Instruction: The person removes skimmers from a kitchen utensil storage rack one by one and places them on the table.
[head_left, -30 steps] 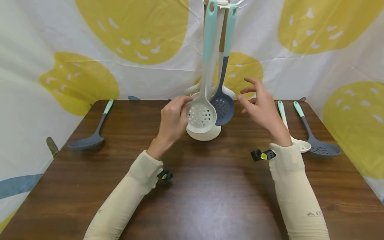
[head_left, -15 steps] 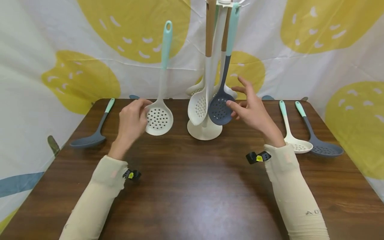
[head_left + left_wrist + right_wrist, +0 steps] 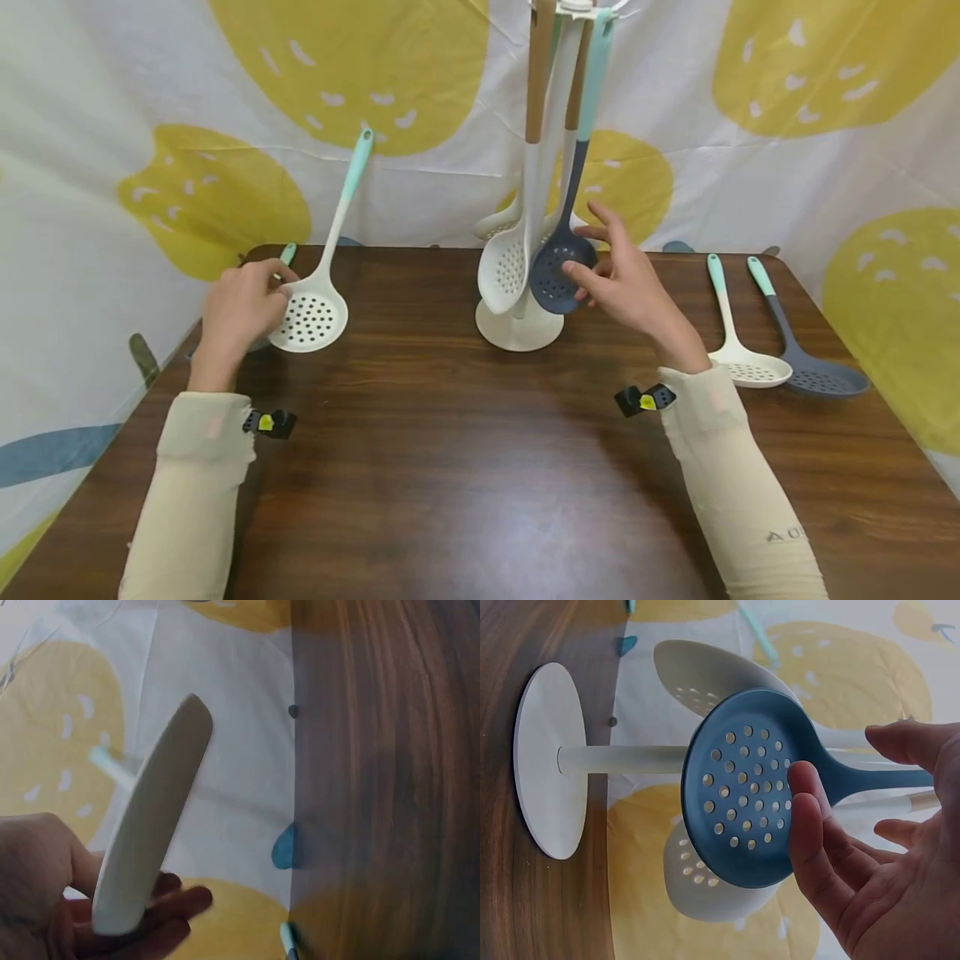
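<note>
My left hand (image 3: 238,321) pinches a white skimmer (image 3: 309,321) by the edge of its round, perforated bowl. Its mint handle leans up and to the right, over the table's far left. In the left wrist view the skimmer's bowl (image 3: 154,817) shows edge-on, fingertips behind it. At the stand, a dark blue-grey skimmer (image 3: 555,279) hangs by its mint handle. My right hand (image 3: 626,287) is beside it with loosely bent, spread fingers; thumb and fingertips overlap the bowl's right side. In the right wrist view two fingers (image 3: 810,825) lie across the blue bowl's edge.
The white utensil stand (image 3: 519,332) also carries a white slotted spoon (image 3: 502,271) with a brown handle and others behind. A white slotted turner (image 3: 750,368) and a dark one (image 3: 828,382) lie at right. Behind my left hand a mint handle (image 3: 288,252) shows. A patterned cloth hangs behind.
My left hand has carried the white skimmer off the stand leftwards to the table's far left, its handle now tilted right. My right hand has moved slightly left, up to the dark skimmer's bowl.
</note>
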The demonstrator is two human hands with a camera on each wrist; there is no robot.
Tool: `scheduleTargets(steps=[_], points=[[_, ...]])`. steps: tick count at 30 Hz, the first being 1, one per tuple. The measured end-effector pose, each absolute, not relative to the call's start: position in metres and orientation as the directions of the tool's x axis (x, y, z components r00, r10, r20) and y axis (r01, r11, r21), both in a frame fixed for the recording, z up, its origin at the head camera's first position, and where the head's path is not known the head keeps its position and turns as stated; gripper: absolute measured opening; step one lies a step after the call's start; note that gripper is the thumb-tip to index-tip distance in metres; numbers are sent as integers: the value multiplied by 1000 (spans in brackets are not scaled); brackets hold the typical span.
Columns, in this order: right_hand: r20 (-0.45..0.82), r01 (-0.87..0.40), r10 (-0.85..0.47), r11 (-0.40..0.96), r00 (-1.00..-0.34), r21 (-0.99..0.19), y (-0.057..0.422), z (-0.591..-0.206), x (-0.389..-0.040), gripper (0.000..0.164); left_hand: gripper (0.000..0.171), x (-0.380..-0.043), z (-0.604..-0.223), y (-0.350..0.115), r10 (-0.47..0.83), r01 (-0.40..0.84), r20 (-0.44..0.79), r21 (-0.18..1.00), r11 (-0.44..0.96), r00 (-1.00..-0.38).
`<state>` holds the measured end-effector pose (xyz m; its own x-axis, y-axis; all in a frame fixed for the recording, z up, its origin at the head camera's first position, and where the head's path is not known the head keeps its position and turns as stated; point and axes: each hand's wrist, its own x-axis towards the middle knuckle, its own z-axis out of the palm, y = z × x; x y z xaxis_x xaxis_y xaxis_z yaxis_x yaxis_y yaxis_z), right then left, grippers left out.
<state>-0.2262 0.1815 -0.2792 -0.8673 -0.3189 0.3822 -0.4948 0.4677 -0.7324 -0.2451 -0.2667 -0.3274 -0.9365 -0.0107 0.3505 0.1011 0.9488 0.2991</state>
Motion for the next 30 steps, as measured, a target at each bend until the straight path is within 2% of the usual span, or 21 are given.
scheduleTargets(steps=[5, 8, 18, 24, 30], points=[[384, -484, -296, 474, -874, -736, 191, -279, -222, 75, 25, -251, -329, -258, -17, 44, 223, 265, 963, -975], [390, -478, -276, 487, -878, -731, 197, -280, -218, 74, 27, -255, -330, -253, -29, 19, 189, 250, 968, -982], [400, -495, -292, 510, -869, -703, 190, -279, -220, 72, 23, -249, -331, -266, -215, -183, 99, 261, 948, -972], [394, -483, -280, 514, -876, -709, 192, -278, -218, 71, 20, -250, -331, -265, -246, -232, 39, 219, 948, -969], [396, -487, -283, 497, -873, -718, 191, -279, -218, 71, 25, -249, -334, -264, -273, -265, 19, 187, 946, -962]])
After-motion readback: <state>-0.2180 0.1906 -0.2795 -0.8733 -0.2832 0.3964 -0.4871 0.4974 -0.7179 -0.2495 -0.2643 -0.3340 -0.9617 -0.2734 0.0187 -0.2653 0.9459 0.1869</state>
